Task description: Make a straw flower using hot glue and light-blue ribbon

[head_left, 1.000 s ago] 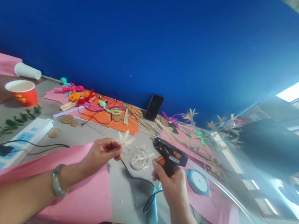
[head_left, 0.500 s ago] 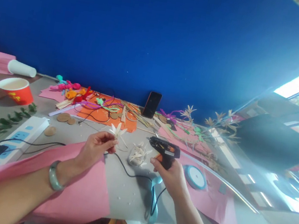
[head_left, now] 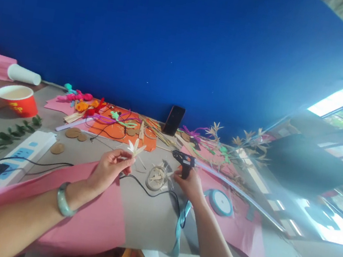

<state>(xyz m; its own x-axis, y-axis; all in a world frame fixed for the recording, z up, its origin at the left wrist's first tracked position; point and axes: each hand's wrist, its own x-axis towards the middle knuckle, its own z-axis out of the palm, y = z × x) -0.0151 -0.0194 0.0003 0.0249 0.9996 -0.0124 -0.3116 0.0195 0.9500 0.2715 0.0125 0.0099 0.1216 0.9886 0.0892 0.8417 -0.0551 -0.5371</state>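
left hand (head_left: 109, 168): the thumb and fingers pinch the bottom of a white flower, and a green bangle (head_left: 63, 201) sits on the wrist.
white flower (head_left: 136, 148): it is up in the left fingertips, petals pointing up – left of the glue gun and well apart from it.
right hand (head_left: 191, 184): the fingers are wrapped around the handle of a black glue gun.
glue gun (head_left: 183, 158): its nose points left, toward the flower's side.
small round dish (head_left: 156, 178): it is on the table between the two hands, with pale petal bits in it.
black cord (head_left: 148, 194): it bends along the table on the near side of the dish.
ribbon roll (head_left: 221, 203): it is blue and white, on pink paper (head_left: 254, 241) right of the right arm.
phone (head_left: 173, 120): it leans on the blue wall (head_left: 173, 37) – behind the dish.
power strip (head_left: 19, 165): it is at the left, with a black plug in it.
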